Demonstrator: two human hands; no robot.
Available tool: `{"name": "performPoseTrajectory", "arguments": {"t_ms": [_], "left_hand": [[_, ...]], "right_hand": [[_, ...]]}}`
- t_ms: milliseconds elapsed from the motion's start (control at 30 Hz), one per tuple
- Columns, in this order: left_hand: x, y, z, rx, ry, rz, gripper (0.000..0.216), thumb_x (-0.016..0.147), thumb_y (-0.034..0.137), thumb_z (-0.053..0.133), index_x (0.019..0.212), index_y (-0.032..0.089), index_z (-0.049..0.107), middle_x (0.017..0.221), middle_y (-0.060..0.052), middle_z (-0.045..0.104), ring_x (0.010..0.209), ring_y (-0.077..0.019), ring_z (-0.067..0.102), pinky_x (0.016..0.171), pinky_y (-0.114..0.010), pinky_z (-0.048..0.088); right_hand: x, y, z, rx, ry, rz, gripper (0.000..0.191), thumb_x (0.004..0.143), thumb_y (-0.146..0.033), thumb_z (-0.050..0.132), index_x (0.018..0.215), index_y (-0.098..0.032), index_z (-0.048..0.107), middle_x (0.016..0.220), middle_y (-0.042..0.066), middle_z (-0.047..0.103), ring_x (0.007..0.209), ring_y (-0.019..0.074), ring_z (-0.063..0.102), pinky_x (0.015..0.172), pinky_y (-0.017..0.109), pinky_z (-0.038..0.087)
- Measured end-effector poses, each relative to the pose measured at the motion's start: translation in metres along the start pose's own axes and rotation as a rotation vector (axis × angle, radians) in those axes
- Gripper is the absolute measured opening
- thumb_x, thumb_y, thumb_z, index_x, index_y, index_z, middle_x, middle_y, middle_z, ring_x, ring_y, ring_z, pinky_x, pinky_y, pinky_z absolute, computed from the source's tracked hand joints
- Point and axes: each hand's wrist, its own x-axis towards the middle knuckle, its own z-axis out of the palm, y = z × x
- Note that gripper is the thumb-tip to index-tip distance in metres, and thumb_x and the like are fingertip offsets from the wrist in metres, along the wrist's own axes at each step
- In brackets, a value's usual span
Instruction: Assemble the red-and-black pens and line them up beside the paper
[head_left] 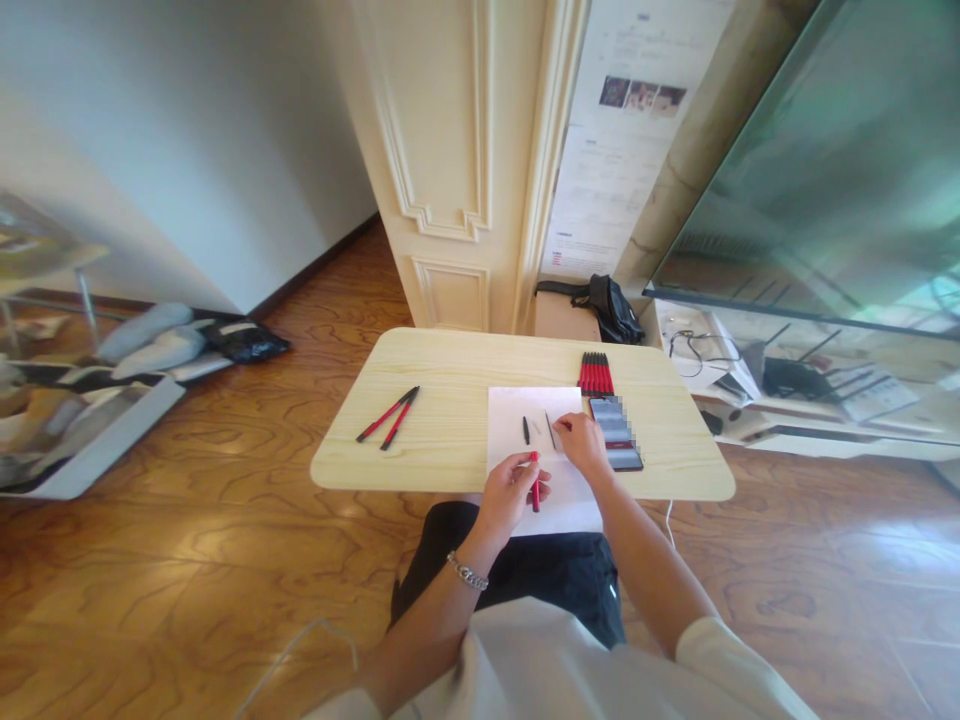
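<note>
A red pen barrel point(535, 492) stands roughly upright in my left hand point(510, 490), with the fingers wrapped round it over the white paper point(506, 410). My right hand point(583, 442) has its fingers pinched together at the side of a thin dark pen refill point(550, 430). Left of that, a small spring point(535, 427) and a short black pen part point(526, 430) lie on the sheet. Two red-and-black pens point(400, 418) rest on the table's left side, their black ends close together. Several more red-and-black pens point(596, 374) lie side by side beyond the paper.
A phone point(616, 433) lies on the light wooden table point(450, 365), right of the paper and close to my right hand. Behind the table are a cream panel door point(442, 150) and a black bag point(611, 308). An open drawer or box point(82, 450) stands on the floor at left.
</note>
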Motion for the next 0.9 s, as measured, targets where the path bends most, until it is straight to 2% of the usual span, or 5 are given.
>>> {"name": "performPoseTrajectory", "arguments": {"t_ms": [200,367,500,733,900], "left_hand": [[0.005,0.000,-0.002,0.007,0.048,0.051,0.045,0.071,0.050,0.070,0.096,0.014,0.060,0.088,-0.013,0.072,0.077,-0.0220,0.069,0.069,-0.035,0.054],[0.015,-0.002,0.002,0.083,0.114,0.182,0.034,0.075,0.044,0.068,0.090,0.014,0.063,0.090,-0.011,0.072,0.079,-0.0203,0.068,0.070,-0.032,0.053],[0.018,-0.002,0.009,0.110,0.099,0.215,0.031,0.077,0.042,0.067,0.091,0.014,0.064,0.092,-0.010,0.072,0.079,-0.0201,0.068,0.071,-0.032,0.052],[0.018,-0.005,0.001,0.215,0.094,0.273,0.029,0.078,0.036,0.067,0.098,0.016,0.065,0.104,-0.011,0.070,0.097,-0.0202,0.065,0.088,-0.034,0.049],[0.014,-0.005,-0.011,0.436,0.113,0.345,0.025,0.081,0.035,0.062,0.098,0.018,0.066,0.094,-0.007,0.071,0.086,-0.0190,0.067,0.080,-0.033,0.052]], "right_hand": [[-0.018,-0.010,-0.019,0.224,0.044,0.021,0.024,0.087,-0.036,0.049,0.086,-0.021,0.069,0.084,0.003,0.070,0.076,0.0173,0.062,0.070,0.027,0.042],[-0.067,-0.030,-0.026,0.521,-0.204,-0.113,0.017,0.079,-0.033,0.060,0.090,-0.021,0.066,0.083,0.001,0.070,0.074,0.0151,0.063,0.065,0.024,0.046],[-0.083,-0.035,-0.022,0.588,-0.196,-0.092,0.016,0.081,-0.029,0.058,0.091,-0.020,0.065,0.080,0.001,0.070,0.072,0.0143,0.064,0.063,0.024,0.046],[-0.033,0.001,-0.038,0.230,-0.037,0.108,0.022,0.081,-0.036,0.057,0.093,-0.021,0.069,0.080,0.003,0.071,0.074,0.0172,0.064,0.066,0.025,0.042],[-0.013,0.010,-0.034,-0.067,-0.102,0.102,0.023,0.085,-0.032,0.052,0.087,-0.021,0.071,0.084,0.007,0.072,0.082,0.0200,0.064,0.067,0.025,0.038]]}}
